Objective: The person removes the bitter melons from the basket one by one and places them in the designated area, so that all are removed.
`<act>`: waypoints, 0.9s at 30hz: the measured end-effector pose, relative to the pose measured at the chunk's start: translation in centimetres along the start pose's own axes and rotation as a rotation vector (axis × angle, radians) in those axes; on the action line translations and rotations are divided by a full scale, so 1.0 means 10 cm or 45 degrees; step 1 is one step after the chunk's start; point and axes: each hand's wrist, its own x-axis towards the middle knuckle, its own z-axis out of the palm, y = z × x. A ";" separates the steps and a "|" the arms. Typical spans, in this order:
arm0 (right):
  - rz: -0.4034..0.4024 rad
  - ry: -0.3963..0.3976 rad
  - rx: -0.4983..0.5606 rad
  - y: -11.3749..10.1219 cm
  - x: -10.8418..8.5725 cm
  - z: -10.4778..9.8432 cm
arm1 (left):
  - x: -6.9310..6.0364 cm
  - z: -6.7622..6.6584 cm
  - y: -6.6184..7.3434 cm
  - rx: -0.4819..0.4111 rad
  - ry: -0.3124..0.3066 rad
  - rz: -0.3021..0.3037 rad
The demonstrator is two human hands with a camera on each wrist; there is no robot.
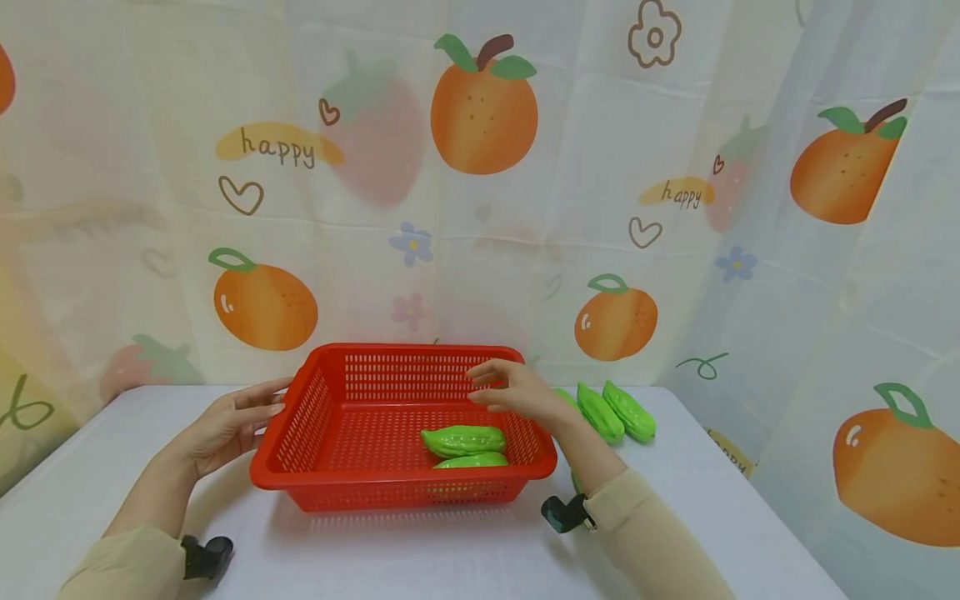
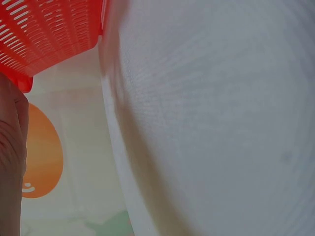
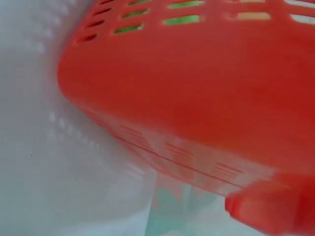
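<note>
Red basket (image 1: 390, 477): it is set on the white bench (image 1: 420, 558), with one long side toward the person. This spot may be used because both ends can be reached from there.
Melons in the basket: two bumpy green melons (image 1: 463, 440) are laid side by side in the near right part. The closer one is partly hidden by the front rim. They may lie there because that end is close to the right hand.
Melons on the bench: two more green melons (image 1: 628, 411) are seen just past the right end of the basket, side by side. A bit of another is seen behind the right arm, and a small green piece by the wrist. They may be placed there so they are easy to reach.
Left hand (image 1: 238, 423): its fingers are stretched out at the left rim, with the thumb apart from them. The rim seems to be touched, perhaps so the basket is steadied. Whether it is pressed hard cannot be told.
Right hand (image 1: 517, 392): it is held over the right end of the basket. Its fingers are softly bent, a gap is left by the thumb, and nothing is held.
</note>
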 end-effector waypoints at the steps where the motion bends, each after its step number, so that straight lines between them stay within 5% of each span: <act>1: 0.005 0.006 -0.003 0.00 0.01 0.02 | 0.00 0.00 0.00 0.002 0.002 -0.003; 27: 0.017 -0.020 -0.236 0.17 0.15 0.25 | 0.00 -0.01 -0.01 -0.013 -0.015 0.008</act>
